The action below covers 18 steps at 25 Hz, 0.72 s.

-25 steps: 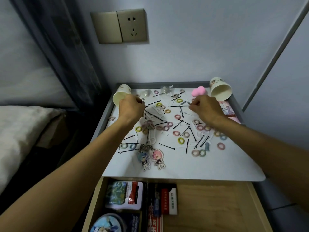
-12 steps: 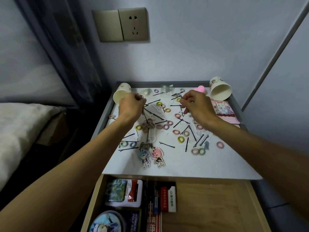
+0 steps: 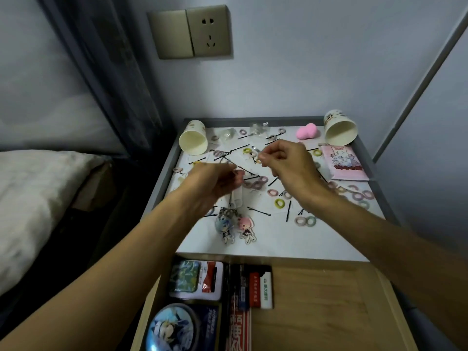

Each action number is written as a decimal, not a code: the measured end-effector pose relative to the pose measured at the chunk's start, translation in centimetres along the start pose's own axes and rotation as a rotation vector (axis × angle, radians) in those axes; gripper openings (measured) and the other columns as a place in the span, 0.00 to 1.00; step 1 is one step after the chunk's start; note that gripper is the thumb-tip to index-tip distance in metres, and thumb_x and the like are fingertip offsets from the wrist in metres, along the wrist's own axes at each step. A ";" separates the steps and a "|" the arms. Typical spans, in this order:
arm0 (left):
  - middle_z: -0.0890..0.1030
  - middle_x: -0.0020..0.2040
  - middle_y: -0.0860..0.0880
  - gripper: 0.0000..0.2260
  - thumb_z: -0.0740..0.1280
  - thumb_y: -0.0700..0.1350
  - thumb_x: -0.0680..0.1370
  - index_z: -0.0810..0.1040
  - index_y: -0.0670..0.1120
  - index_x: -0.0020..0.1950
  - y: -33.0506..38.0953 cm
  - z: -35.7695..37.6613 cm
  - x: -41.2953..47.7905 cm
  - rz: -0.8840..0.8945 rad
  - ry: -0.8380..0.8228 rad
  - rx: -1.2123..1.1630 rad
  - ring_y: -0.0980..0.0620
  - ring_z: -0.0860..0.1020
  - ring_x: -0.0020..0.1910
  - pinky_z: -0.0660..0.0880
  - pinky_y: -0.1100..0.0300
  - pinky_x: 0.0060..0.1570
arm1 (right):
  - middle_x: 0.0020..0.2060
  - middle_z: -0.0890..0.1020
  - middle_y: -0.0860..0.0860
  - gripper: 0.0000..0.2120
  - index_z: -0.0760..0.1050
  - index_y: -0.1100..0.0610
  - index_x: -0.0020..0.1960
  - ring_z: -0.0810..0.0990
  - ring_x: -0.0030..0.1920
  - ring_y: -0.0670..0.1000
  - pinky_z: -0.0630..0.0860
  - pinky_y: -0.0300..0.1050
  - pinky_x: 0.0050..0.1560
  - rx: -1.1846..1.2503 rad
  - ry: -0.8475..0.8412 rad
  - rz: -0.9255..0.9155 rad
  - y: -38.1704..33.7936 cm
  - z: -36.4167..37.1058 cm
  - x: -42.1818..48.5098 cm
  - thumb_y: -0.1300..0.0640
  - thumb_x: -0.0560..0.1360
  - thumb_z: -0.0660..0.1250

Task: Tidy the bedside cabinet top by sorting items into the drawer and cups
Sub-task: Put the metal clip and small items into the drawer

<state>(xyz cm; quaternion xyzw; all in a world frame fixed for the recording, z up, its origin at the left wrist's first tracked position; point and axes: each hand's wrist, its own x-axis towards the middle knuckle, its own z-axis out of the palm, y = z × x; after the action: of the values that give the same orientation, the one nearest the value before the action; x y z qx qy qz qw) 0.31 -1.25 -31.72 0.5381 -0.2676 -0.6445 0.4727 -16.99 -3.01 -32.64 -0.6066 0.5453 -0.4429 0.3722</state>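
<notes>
Nearest the viewer, an open pale wooden drawer (image 3: 329,312) holds a round blue picture tin (image 3: 172,328), a green-and-red card packet (image 3: 196,278) and a red-and-white box (image 3: 260,286), all at its left side. Just beyond is the white counter (image 3: 291,244) of the bedside cabinet, edged by a grey raised rim. Near its front edge lie two acrylic cartoon-figure keychains (image 3: 234,229), one blue-haired and one pink-haired, side by side. Thin black hairpins (image 3: 259,211) and small pastel loop hair ties (image 3: 305,221) are scattered over the middle and right of the counter. Two bare forearms reach in over them. The left hand (image 3: 212,183) is over the clutter left of centre, blurred, with its fingers curled; whether its grip holds anything cannot be told. The right hand (image 3: 286,160) is farther back and to the right, thumb and forefinger pressed together; whether that grip pinches something cannot be told. In the far left corner a plain cream paper cup (image 3: 193,141) lies on its side, mouth toward the viewer. In the far right corner a printed cream paper cup (image 3: 340,131) is tipped the same way. Near it are a pink peanut-shaped sponge (image 3: 307,131) and a pink illustrated packet (image 3: 343,163). On the wall behind is a bronze socket plate (image 3: 190,31). A bed with pale bedding (image 3: 38,198) is at the left.
</notes>
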 end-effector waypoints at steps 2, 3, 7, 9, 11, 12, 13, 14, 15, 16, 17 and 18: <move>0.81 0.44 0.37 0.06 0.59 0.32 0.80 0.75 0.33 0.50 -0.6 -0.8 -2.8 -0.079 -0.071 -0.134 0.47 0.81 0.39 0.82 0.59 0.40 | 0.38 0.82 0.47 0.02 0.80 0.56 0.46 0.78 0.36 0.39 0.73 0.31 0.38 -0.039 -0.062 -0.089 -1.4 1.4 -2.5 0.58 0.75 0.71; 0.80 0.45 0.36 0.07 0.58 0.33 0.80 0.75 0.32 0.50 -0.8 -1.2 -4.1 -0.084 -0.085 -0.178 0.46 0.81 0.41 0.82 0.58 0.43 | 0.38 0.82 0.46 0.01 0.80 0.56 0.47 0.78 0.37 0.38 0.72 0.30 0.38 -0.071 -0.109 -0.126 -1.8 2.0 -3.8 0.59 0.76 0.70; 0.79 0.44 0.36 0.10 0.59 0.39 0.80 0.76 0.33 0.48 -1.1 -3.6 -8.4 -0.037 -0.049 -0.229 0.44 0.81 0.42 0.81 0.55 0.49 | 0.42 0.80 0.47 0.03 0.81 0.58 0.48 0.78 0.42 0.40 0.72 0.28 0.41 -0.152 -0.250 -0.220 -3.2 4.3 -7.3 0.62 0.75 0.70; 0.80 0.45 0.36 0.12 0.61 0.42 0.81 0.76 0.33 0.51 -1.5 -5.0 -9.8 -0.044 -0.032 -0.245 0.44 0.81 0.43 0.81 0.56 0.48 | 0.42 0.80 0.47 0.03 0.82 0.57 0.48 0.78 0.43 0.41 0.74 0.30 0.44 -0.169 -0.299 -0.266 -4.0 5.2 -8.1 0.62 0.74 0.71; 0.80 0.47 0.37 0.13 0.61 0.44 0.82 0.76 0.33 0.55 -1.8 -6.5 -10.5 -0.064 -0.013 -0.292 0.46 0.80 0.42 0.81 0.57 0.45 | 0.40 0.79 0.44 0.04 0.83 0.57 0.47 0.78 0.43 0.40 0.74 0.30 0.45 -0.178 -0.341 -0.296 -4.8 6.3 -8.6 0.62 0.73 0.72; 0.79 0.49 0.37 0.14 0.60 0.43 0.83 0.76 0.32 0.58 -1.8 -7.0 -10.7 -0.071 -0.008 -0.321 0.46 0.80 0.43 0.81 0.57 0.45 | 0.39 0.78 0.43 0.04 0.83 0.57 0.47 0.77 0.43 0.39 0.73 0.30 0.45 -0.172 -0.347 -0.308 -5.2 6.7 -8.7 0.62 0.73 0.72; 0.79 0.51 0.36 0.15 0.59 0.43 0.83 0.75 0.32 0.61 -1.6 -7.5 -10.7 -0.071 -0.005 -0.360 0.46 0.80 0.43 0.81 0.57 0.46 | 0.39 0.78 0.43 0.04 0.83 0.57 0.47 0.77 0.43 0.39 0.73 0.29 0.45 -0.155 -0.340 -0.317 -5.6 7.2 -8.7 0.63 0.72 0.73; 0.79 0.52 0.36 0.16 0.59 0.43 0.82 0.74 0.32 0.63 -1.4 -8.1 -10.7 -0.069 -0.003 -0.402 0.45 0.80 0.44 0.81 0.56 0.46 | 0.39 0.79 0.43 0.04 0.83 0.58 0.46 0.78 0.43 0.39 0.73 0.29 0.45 -0.131 -0.323 -0.325 -5.9 7.8 -8.6 0.63 0.72 0.73; 0.78 0.53 0.36 0.17 0.59 0.43 0.82 0.74 0.32 0.63 -1.1 -8.5 -10.6 -0.071 -0.002 -0.434 0.45 0.80 0.45 0.81 0.55 0.47 | 0.40 0.80 0.45 0.04 0.83 0.57 0.46 0.79 0.43 0.40 0.74 0.29 0.45 -0.104 -0.296 -0.328 -6.1 8.4 -8.6 0.63 0.72 0.72; 0.78 0.53 0.35 0.17 0.58 0.44 0.82 0.74 0.32 0.63 -0.9 -9.0 -10.5 -0.076 0.001 -0.454 0.44 0.80 0.46 0.81 0.54 0.48 | 0.41 0.81 0.45 0.04 0.83 0.57 0.46 0.80 0.43 0.40 0.74 0.29 0.44 -0.080 -0.272 -0.323 -6.3 9.0 -8.6 0.63 0.73 0.72; 0.78 0.53 0.35 0.18 0.58 0.45 0.83 0.74 0.32 0.63 -0.7 -9.3 -10.5 -0.085 -0.001 -0.467 0.44 0.80 0.47 0.81 0.54 0.49 | 0.42 0.81 0.45 0.04 0.83 0.56 0.45 0.80 0.43 0.40 0.74 0.29 0.44 -0.058 -0.252 -0.316 -6.5 9.5 -8.6 0.63 0.73 0.72; 0.77 0.54 0.35 0.19 0.57 0.47 0.83 0.73 0.31 0.63 -0.5 -9.5 -10.4 -0.098 -0.007 -0.484 0.43 0.80 0.47 0.81 0.53 0.50 | 0.42 0.82 0.45 0.04 0.83 0.55 0.45 0.81 0.43 0.40 0.74 0.28 0.43 -0.039 -0.237 -0.305 -6.5 10.0 -8.6 0.63 0.73 0.72</move>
<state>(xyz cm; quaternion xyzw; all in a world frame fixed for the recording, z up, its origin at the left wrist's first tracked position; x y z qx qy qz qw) 8.89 9.89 -30.24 0.4191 -0.0807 -0.7139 0.5551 -5.54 6.06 -30.98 -0.7372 0.4078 -0.4088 0.3508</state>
